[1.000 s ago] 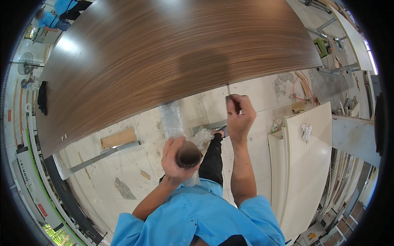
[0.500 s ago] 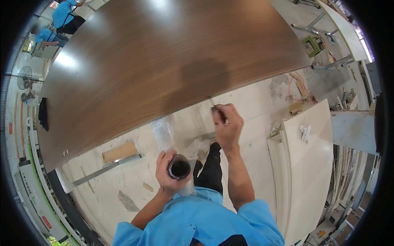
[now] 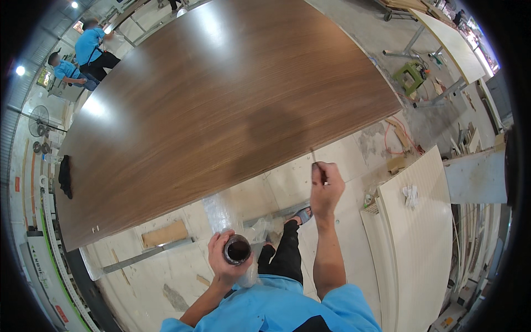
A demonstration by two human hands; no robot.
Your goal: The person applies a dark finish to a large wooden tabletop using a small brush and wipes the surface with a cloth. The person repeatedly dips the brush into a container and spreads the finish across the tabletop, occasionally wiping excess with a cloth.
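My left hand [image 3: 217,257] is wrapped round an open-topped jar [image 3: 238,250] with dark liquid inside, held upright in front of my body. To the right, my right hand [image 3: 327,191] pinches a thin stick-like tool [image 3: 313,156]; whether it ends in bristles is too small to tell. Its tip points at the near edge of a large brown wood-grain panel [image 3: 221,110] and seems to meet it. Most of the tool is hidden by my fingers.
Stacked pale panels [image 3: 415,238] stand at the right, with crumpled white paper [image 3: 410,196] on top. A metal bar [image 3: 146,255] and cardboard piece [image 3: 165,234] lie at the lower left, near clear plastic wrap [image 3: 217,213]. Two people in blue shirts are at the far left.
My right hand has moved to the right along the panel's near edge with the tool. My left hand keeps hold of the jar. The whole view has shifted a little.
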